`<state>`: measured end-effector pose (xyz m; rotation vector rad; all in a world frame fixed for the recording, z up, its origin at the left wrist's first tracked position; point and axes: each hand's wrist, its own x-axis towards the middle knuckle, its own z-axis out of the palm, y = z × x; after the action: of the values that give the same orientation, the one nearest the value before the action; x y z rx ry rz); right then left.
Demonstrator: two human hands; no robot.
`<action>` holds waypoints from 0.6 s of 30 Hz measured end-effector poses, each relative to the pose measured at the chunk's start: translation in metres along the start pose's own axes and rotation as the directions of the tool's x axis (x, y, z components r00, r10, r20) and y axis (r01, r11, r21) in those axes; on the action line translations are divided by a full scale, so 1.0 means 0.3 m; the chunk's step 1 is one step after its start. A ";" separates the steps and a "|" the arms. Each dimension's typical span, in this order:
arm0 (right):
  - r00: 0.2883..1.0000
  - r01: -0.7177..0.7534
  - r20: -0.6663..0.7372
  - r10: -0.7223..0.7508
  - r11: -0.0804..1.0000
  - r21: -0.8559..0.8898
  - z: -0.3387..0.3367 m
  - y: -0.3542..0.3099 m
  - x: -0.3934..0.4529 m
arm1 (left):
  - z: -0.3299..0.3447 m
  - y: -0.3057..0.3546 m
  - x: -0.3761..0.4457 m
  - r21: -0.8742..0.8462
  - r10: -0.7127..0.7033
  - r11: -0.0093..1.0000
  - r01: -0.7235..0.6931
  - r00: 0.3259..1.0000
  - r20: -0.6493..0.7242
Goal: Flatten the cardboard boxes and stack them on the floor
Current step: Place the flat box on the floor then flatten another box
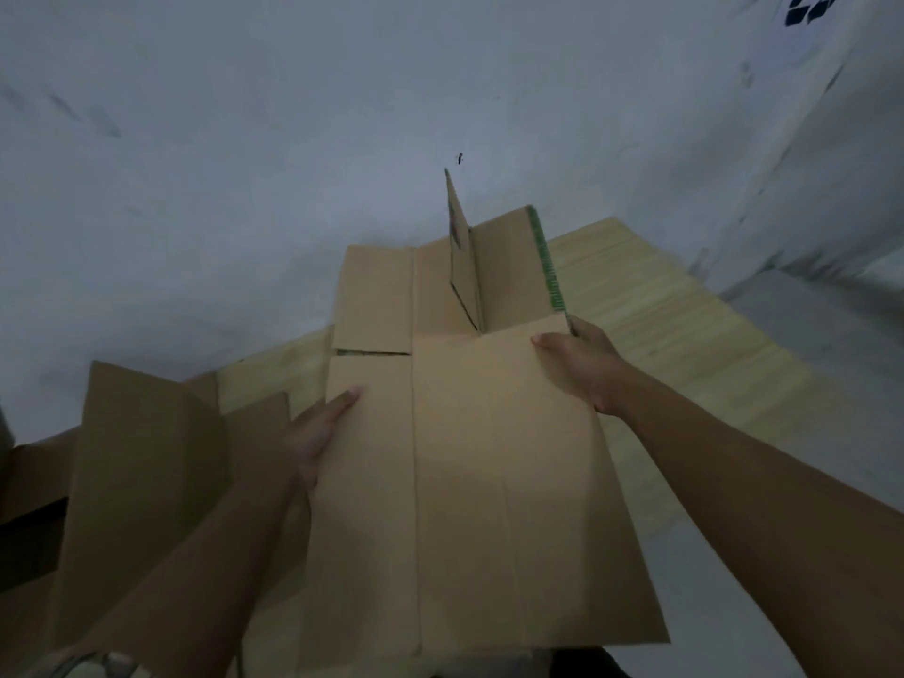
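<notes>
A brown cardboard box (pixel 469 482), mostly collapsed, fills the middle of the head view, its plain inner face toward me. One far flap still stands upright and its right edge shows green print. My left hand (pixel 318 433) grips the box's left edge, thumb lying on the top face. My right hand (pixel 582 369) grips the right edge near the far corner, thumb on top. More brown cardboard (pixel 146 472) lies to the left, partly folded, with one panel raised.
A light wooden floor (pixel 685 345) runs under and right of the box. A pale grey wall (pixel 293 163) stands close ahead. A white surface with a dark recycling mark (pixel 812 7) rises at the right.
</notes>
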<state>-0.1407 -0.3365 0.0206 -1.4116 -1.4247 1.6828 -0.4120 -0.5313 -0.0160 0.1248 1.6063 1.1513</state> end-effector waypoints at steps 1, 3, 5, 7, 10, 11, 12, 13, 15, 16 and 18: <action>1.000 0.008 -0.008 -0.009 0.998 -0.068 -0.004 0.027 0.030 | 0.033 -0.017 -0.003 0.042 0.052 0.998 -0.050 0.996 -0.067; 0.999 0.022 -0.017 -0.027 0.972 -0.235 -0.015 0.078 0.096 | 0.116 -0.054 -0.020 0.135 0.160 0.981 -0.137 0.971 -0.179; 0.998 0.037 -0.029 -0.053 0.917 -0.397 -0.033 0.117 0.156 | 0.185 -0.105 -0.001 0.142 0.206 0.974 -0.176 0.949 -0.237; 0.998 0.036 -0.018 -0.052 0.870 -0.492 -0.060 0.151 0.212 | 0.244 -0.171 0.047 0.160 0.190 0.976 -0.150 0.943 -0.275; 1.000 0.002 -0.012 -0.012 0.781 -0.624 -0.110 0.197 0.287 | 0.321 -0.245 0.122 0.171 0.153 0.981 -0.093 0.913 -0.377; 1.000 -0.014 -0.019 0.002 0.752 -0.659 -0.129 0.213 0.312 | 0.346 -0.264 0.148 0.166 0.136 0.983 -0.074 0.906 -0.401; 1.000 -0.027 -0.022 0.016 0.729 -0.684 -0.147 0.229 0.338 | 0.372 -0.285 0.173 0.166 0.132 0.984 -0.067 0.899 -0.418; 1.000 -0.028 -0.018 0.022 0.711 -0.703 -0.163 0.247 0.361 | 0.395 -0.304 0.191 0.185 0.129 0.981 -0.050 0.887 -0.443; 1.000 -0.019 -0.004 0.024 0.690 -0.723 -0.192 0.286 0.395 | 0.437 -0.333 0.223 0.265 0.136 0.964 0.007 0.845 -0.516; 1.000 -0.015 0.001 0.023 0.679 -0.734 -0.200 0.303 0.409 | 0.454 -0.349 0.239 0.315 0.158 0.949 0.031 0.816 -0.556; 0.999 -0.017 0.012 0.041 0.643 -0.766 -0.207 0.334 0.428 | 0.487 -0.365 0.265 0.460 0.252 0.886 0.059 0.771 -0.584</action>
<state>-0.1024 -0.2325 -0.1142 -1.8281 -2.3097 1.1090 -0.2765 -0.4525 -0.1388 0.1353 2.5017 0.9103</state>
